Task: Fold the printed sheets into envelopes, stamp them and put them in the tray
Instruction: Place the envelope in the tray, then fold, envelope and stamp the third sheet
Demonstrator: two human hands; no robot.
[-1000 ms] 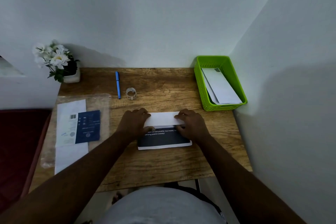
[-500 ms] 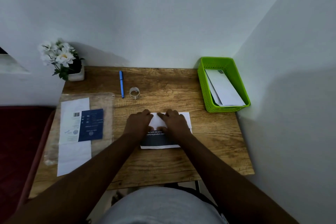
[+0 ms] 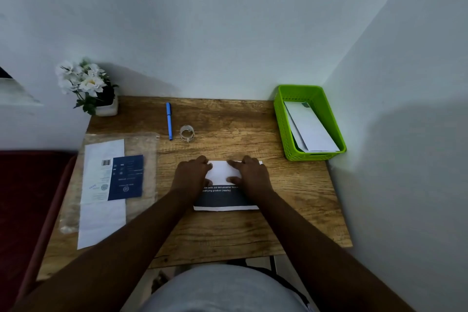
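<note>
**deskwatcher:** ok so nearest to the person, the printed sheet (image 3: 224, 197) lies flat mid-table (image 3: 228, 233), dark printed half toward them, white flap folded over the far half. Both hands are on it: left hand (image 3: 190, 177) and right hand (image 3: 250, 175) pressing the flap down, fingers mostly flat, thumbs on the white part.

**foldfan22:** and the rest?

**deskwatcher:** to the left, more sheets on a clear plastic sleeve (image 3: 149, 159). Further back, a blue pen (image 3: 169, 120) just beside a tape roll (image 3: 187, 132). Far right corner: green tray (image 3: 281, 124) holding white envelopes (image 3: 310, 129). Far left corner: white flowers (image 3: 83, 81).
</note>
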